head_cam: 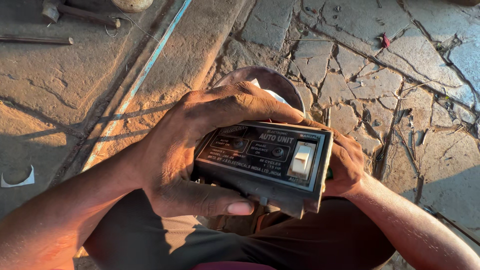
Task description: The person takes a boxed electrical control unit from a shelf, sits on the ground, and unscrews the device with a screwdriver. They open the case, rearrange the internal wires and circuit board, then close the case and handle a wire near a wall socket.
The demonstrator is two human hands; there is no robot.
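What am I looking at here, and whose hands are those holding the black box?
The picture comes from a camera worn on a person's head, looking down, so the hands are that person's own. The left hand wraps over the top and near edge of a black rectangular electrical box, and the right hand grips its far end. The box has a white rocker switch and two small round dark knobs or lamps on its face. Behind it is a round dark bowl-like thing, mostly hidden. The cracked stone ground lies below. At the top left lie a rusty hammer and a thin metal rod.
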